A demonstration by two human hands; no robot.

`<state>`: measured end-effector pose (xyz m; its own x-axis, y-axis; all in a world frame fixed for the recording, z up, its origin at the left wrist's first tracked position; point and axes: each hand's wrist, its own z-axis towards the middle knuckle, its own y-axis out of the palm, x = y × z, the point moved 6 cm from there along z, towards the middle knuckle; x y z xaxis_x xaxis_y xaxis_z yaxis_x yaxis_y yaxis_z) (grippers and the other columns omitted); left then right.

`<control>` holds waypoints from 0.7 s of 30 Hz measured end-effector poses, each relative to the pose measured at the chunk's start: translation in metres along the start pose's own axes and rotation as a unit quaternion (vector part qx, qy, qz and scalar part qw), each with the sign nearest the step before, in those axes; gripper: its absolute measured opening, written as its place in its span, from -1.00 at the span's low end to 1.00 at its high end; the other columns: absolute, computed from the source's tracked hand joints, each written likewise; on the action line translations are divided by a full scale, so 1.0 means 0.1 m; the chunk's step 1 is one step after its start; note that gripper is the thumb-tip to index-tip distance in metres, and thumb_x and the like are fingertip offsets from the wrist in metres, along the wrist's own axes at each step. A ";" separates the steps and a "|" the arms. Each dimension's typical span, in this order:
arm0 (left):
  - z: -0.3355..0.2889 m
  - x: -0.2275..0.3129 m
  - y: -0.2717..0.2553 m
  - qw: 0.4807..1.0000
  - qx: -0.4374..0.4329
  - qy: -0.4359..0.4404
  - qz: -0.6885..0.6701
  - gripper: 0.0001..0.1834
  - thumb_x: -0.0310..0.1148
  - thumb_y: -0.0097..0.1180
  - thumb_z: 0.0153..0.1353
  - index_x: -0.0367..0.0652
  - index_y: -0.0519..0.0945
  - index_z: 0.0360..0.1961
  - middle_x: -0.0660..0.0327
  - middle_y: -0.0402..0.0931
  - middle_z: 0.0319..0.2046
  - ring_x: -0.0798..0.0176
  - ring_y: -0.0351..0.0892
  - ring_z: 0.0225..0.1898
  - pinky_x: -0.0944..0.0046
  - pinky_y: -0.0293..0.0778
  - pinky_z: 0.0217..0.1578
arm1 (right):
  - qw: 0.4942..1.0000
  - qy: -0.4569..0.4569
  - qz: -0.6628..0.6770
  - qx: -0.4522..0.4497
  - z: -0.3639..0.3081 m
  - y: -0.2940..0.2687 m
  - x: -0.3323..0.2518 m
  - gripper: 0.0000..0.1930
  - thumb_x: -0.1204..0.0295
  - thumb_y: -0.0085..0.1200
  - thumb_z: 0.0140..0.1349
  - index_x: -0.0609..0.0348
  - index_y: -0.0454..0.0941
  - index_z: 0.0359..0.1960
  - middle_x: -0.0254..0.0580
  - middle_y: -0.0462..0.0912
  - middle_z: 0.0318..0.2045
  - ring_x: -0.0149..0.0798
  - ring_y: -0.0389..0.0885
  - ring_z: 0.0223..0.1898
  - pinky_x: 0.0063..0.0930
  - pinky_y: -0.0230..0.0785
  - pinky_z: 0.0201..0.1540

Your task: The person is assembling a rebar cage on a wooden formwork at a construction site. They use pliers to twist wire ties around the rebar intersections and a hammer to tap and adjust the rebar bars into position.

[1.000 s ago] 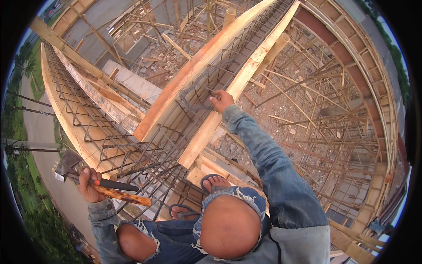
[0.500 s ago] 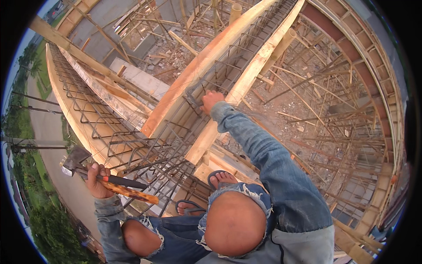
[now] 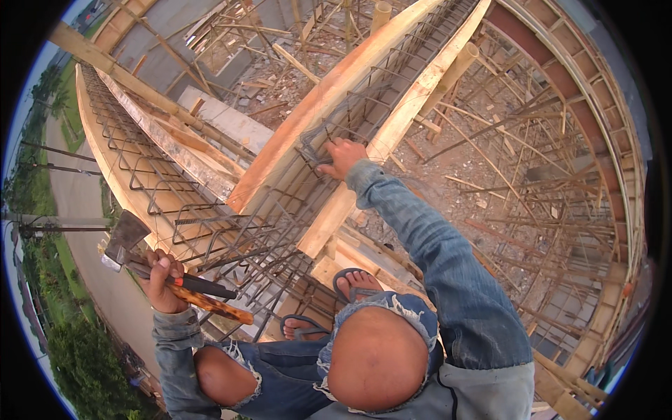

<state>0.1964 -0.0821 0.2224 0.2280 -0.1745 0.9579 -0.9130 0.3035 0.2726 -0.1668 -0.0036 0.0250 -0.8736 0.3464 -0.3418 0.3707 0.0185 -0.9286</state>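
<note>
My left hand is closed around the handles of two tools at the lower left. One looks like a hatchet with a dark, broad blade; a metal hammer-like head shows beside it. One handle is black with an orange band, the other scorched-looking wood. Over the wooden beam formwork, my right hand reaches in with thumb and fingers apart. Its fingertips are by a bundle of thin grey wire on the rebar cage; whether they touch it I cannot tell.
Tangled rebar meets in front of my sandalled feet. Another curved form with rebar runs along the left, above a road. Bamboo and timber props stand over rubble far below; a curved form bounds the right.
My right hand has shifted slightly right, and its thumb and fingers have spread. The tools in my left hand have tilted, bringing the hatchet blade higher and more into view.
</note>
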 end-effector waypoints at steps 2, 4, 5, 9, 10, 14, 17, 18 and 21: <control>0.00 0.01 -0.04 1.000 0.003 0.014 0.011 -0.80 -0.53 0.02 0.02 -0.08 0.23 -0.49 0.31 0.23 -0.59 0.46 0.26 -0.63 0.48 0.23 -0.61 | 1.000 -0.004 -0.018 -0.013 0.08 0.03 -0.05 -0.46 -0.05 0.11 -0.02 0.14 0.49 -0.17 -0.11 0.49 -0.21 -0.10 0.48 -0.11 -0.21 0.36 -0.12; 0.01 0.01 -0.11 0.999 0.025 0.021 0.015 -0.80 -0.52 0.03 0.03 -0.08 0.24 -0.49 0.31 0.25 -0.59 0.47 0.27 -0.62 0.48 0.24 -0.61 | 0.999 -0.006 -0.042 -0.026 0.16 0.08 -0.10 -0.49 -0.07 0.09 -0.02 0.13 0.55 -0.24 -0.11 0.49 -0.22 -0.10 0.49 -0.13 -0.22 0.37 -0.13; 0.02 0.01 -0.15 0.999 0.045 0.022 0.017 -0.81 -0.52 0.03 0.04 -0.08 0.25 -0.49 0.32 0.26 -0.60 0.47 0.28 -0.63 0.48 0.25 -0.62 | 0.998 0.000 -0.052 -0.030 0.19 0.11 -0.11 -0.51 -0.05 0.09 -0.01 0.13 0.55 -0.26 -0.11 0.49 -0.22 -0.10 0.50 -0.13 -0.21 0.37 -0.14; 0.05 0.01 -0.29 0.990 0.142 0.021 -0.013 -0.83 -0.50 0.05 0.06 -0.09 0.29 -0.51 0.32 0.30 -0.64 0.49 0.31 -0.66 0.48 0.27 -0.66 | 0.999 0.033 -0.003 0.012 0.24 0.11 -0.12 -0.63 0.07 0.09 0.01 0.12 0.58 -0.33 -0.11 0.50 -0.24 -0.10 0.50 -0.14 -0.20 0.38 -0.14; 0.02 0.05 -0.30 0.986 0.154 0.060 0.011 -0.82 -0.51 0.07 0.04 -0.10 0.30 -0.55 0.30 0.31 -0.68 0.47 0.32 -0.68 0.49 0.26 -0.70 | 0.997 0.024 0.026 0.071 0.20 0.02 -0.12 -0.68 0.14 0.09 -0.02 0.11 0.57 -0.35 -0.12 0.51 -0.28 -0.08 0.51 -0.19 -0.17 0.38 -0.17; -0.05 0.18 -0.41 0.934 0.315 0.151 0.080 -0.83 -0.50 0.17 -0.01 -0.15 0.40 -0.47 0.32 0.33 -0.67 0.42 0.31 -0.73 0.43 0.27 -0.70 | 0.948 0.048 0.123 0.291 -0.04 -0.38 0.05 -0.73 0.24 0.08 -0.06 0.20 0.50 -0.45 -0.11 0.49 -0.40 0.02 0.51 -0.35 -0.14 0.37 -0.33; -0.07 0.26 -0.48 0.907 0.380 0.176 0.044 -0.79 -0.48 0.27 -0.10 -0.20 0.43 -0.56 0.30 0.38 -0.66 0.40 0.33 -0.66 0.40 0.28 -0.59 | 0.918 0.042 0.184 0.348 -0.16 -0.63 0.14 -0.80 0.37 0.12 -0.05 0.25 0.49 -0.43 -0.13 0.45 -0.50 -0.13 0.48 -0.50 -0.30 0.33 -0.44; -0.07 0.27 -0.48 0.904 0.387 0.171 0.054 -0.79 -0.47 0.27 -0.10 -0.21 0.43 -0.55 0.30 0.38 -0.66 0.41 0.33 -0.66 0.40 0.28 -0.59 | 0.912 0.040 0.200 0.356 -0.20 -0.71 0.14 -0.81 0.39 0.12 -0.05 0.26 0.48 -0.44 -0.14 0.44 -0.52 -0.16 0.46 -0.52 -0.32 0.32 -0.46; -0.07 0.25 -0.44 0.915 0.374 0.138 0.067 -0.79 -0.44 0.27 -0.09 -0.20 0.44 -0.52 0.30 0.37 -0.68 0.41 0.33 -0.68 0.40 0.28 -0.62 | 0.900 -0.016 0.225 0.374 -0.36 -0.98 -0.11 -0.85 0.47 0.11 -0.05 0.29 0.46 -0.47 -0.16 0.41 -0.55 -0.20 0.42 -0.58 -0.37 0.28 -0.51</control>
<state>0.2447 -0.0936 0.2350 0.0801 0.0927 0.9925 -0.8915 -0.4387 0.1130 -0.1819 0.0244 0.1248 -0.7014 0.1338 -0.7001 0.3839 -0.7567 -0.5292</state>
